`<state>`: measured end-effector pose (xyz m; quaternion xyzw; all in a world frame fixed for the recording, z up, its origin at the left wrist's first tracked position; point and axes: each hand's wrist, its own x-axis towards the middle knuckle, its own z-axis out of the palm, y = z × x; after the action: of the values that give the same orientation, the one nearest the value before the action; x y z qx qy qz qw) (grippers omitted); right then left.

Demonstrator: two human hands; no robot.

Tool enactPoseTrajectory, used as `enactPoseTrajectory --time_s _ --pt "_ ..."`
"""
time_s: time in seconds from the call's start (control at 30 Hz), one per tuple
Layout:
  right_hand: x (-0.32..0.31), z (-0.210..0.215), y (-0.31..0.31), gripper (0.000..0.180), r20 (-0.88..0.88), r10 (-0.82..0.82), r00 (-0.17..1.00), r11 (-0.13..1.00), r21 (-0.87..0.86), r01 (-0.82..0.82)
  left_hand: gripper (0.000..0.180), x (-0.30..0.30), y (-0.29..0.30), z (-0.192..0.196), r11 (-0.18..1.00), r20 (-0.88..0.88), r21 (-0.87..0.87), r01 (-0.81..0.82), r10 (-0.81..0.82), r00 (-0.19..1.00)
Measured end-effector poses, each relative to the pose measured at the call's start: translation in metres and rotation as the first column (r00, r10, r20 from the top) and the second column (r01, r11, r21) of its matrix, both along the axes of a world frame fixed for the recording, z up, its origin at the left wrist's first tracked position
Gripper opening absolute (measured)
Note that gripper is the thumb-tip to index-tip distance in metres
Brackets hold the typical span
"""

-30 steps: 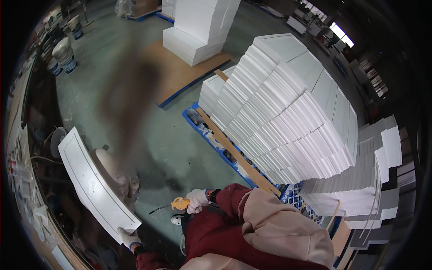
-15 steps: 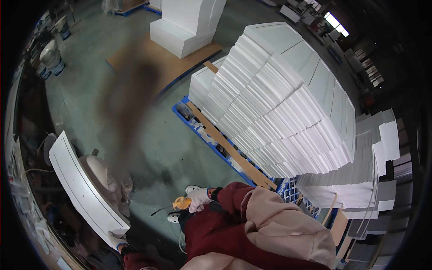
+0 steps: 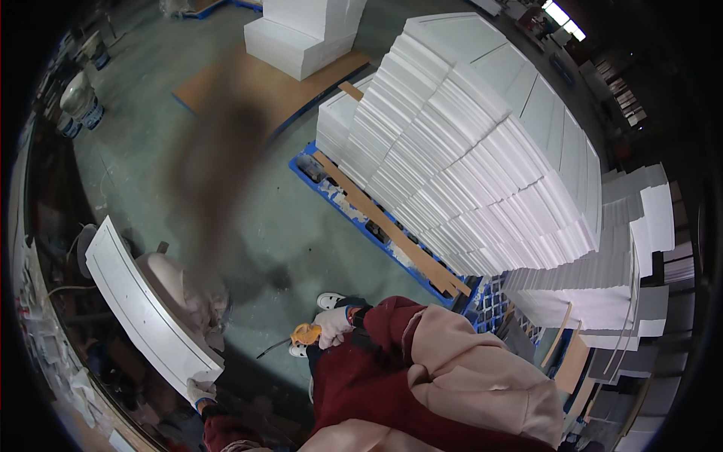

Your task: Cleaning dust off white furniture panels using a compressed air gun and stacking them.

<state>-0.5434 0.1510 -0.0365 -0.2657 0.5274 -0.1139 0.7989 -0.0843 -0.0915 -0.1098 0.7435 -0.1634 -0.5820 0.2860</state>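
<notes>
My left hand, in a pale glove, is closed on the near end of a long white panel with grooved lines along its face. The panel slants from upper left down to my hand. My right hand, also gloved, is wrapped round an orange-handled tool. A thin dark shaft sticks out of its handle to the lower left, apart from the panel. Blur and small size hide the tool's exact kind.
A tall stack of white panels rests on a blue pallet to the right. Farther off, white blocks stand on a brown board. Buckets stand at far left. A brown blur covers part of the floor. A pale wrapped bundle lies beside the panel.
The view has shifted slightly, so the stacks sit higher in it. My right hand and the tool show a little farther right and up. Both hands keep their hold.
</notes>
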Motion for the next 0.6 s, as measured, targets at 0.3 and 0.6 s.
enactPoseTrajectory --time_s 0.3,0.6 --pt "-0.007 0.012 0.004 0.025 0.016 -0.054 0.998 0.997 0.062 0.053 0.033 -0.029 0.031 0.059 0.968 -0.028 -0.237 -0.085 0.081 0.996" --pt "-0.001 0.025 -0.012 0.013 0.083 0.027 0.996 0.999 0.042 -0.031 0.062 -0.035 0.064 0.063 0.604 0.296 -0.768 0.214 0.038 0.954"
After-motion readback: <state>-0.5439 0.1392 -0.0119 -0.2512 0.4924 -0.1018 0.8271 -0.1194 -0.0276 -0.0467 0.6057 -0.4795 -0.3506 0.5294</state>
